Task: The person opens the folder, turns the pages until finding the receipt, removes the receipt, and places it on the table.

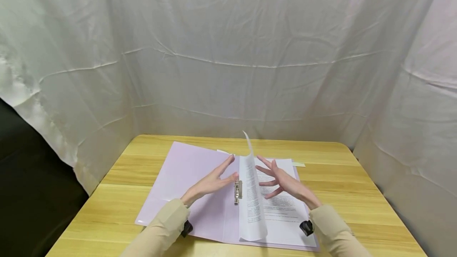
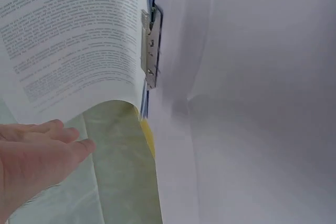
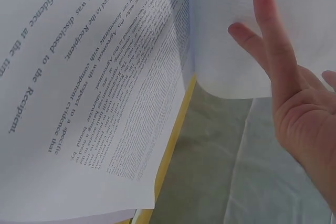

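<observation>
Open right hand [image 3: 299, 108] beside printed page [image 3: 100, 93]

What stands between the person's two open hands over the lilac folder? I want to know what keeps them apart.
In the head view, a printed white sheet stands curled upright between the left hand and right hand, beside the folder's metal clip.

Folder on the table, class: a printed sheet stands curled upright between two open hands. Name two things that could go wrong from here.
1. Neither the left hand nor the right hand grips the upright sheet, so it might flop back or crease.
2. The sheet bends near the metal clip of the lilac folder; a hard turn could tear it there.
</observation>
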Tool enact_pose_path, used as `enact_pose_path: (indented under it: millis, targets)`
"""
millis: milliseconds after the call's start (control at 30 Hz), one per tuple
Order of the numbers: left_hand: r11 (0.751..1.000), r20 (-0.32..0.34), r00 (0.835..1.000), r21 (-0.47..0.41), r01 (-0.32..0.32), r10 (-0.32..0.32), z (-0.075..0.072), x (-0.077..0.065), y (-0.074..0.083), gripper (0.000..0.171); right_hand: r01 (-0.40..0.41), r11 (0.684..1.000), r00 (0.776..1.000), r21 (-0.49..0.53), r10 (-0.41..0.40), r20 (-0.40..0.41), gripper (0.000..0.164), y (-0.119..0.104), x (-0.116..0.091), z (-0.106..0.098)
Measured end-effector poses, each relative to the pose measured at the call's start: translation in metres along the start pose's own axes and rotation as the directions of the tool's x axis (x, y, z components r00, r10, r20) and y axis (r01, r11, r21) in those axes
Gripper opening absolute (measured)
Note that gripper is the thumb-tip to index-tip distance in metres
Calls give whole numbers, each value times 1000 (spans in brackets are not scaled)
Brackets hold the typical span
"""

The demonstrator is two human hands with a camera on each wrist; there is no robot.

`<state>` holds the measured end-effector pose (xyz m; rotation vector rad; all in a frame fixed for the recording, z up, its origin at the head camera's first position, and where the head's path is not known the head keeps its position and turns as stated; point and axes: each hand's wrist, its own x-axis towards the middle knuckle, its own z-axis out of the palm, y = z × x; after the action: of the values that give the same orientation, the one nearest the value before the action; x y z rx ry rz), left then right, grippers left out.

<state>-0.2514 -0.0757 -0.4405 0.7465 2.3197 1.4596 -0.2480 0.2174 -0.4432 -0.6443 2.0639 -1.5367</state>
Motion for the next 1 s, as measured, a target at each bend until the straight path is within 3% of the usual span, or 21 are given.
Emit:
enact_pose_path:
  millis: [500,767,1000]
  targets:
    - [973,25,998,-225,-43,49,4,8,4,79,-10,999,1000,-42,9,-21,65,-1,3,7]
    - [940,40,999,-340,-4,19,2,5,0,75,-15,998,1000,-63,14,-20,66,1,3,8]
    - [885,34,999,-465,7,10,-3,4,-5,63,2,998,1000,-67,-3,-10,68,3,2,7]
